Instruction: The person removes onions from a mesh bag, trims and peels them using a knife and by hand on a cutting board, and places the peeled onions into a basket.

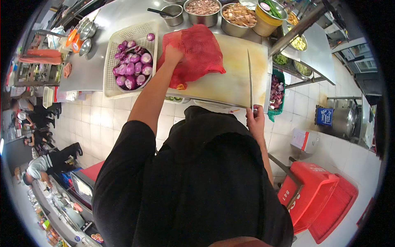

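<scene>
A red mesh bag [197,51] lies crumpled across the yellowish-white cutting board [236,78]. My left hand [173,54] is closed on the bag's left part; some of its fingers are hidden by the mesh. By the board's near right corner, my right hand [256,119] grips a long knife [250,78], its blade pointing away from me over the board. Left of the board, peeled purple onions [133,68] fill a round bowl inside a white plastic basket [110,84]. One more onion [150,37] sits in the basket beside the bowl.
Metal pots of cut food [238,15] line the board's far side, with a black-handled pot [173,16] among them. A green-lined bin of onion scraps [276,92] stands right of the board. A red bin [306,193] is behind right. Other people [39,166] work far left.
</scene>
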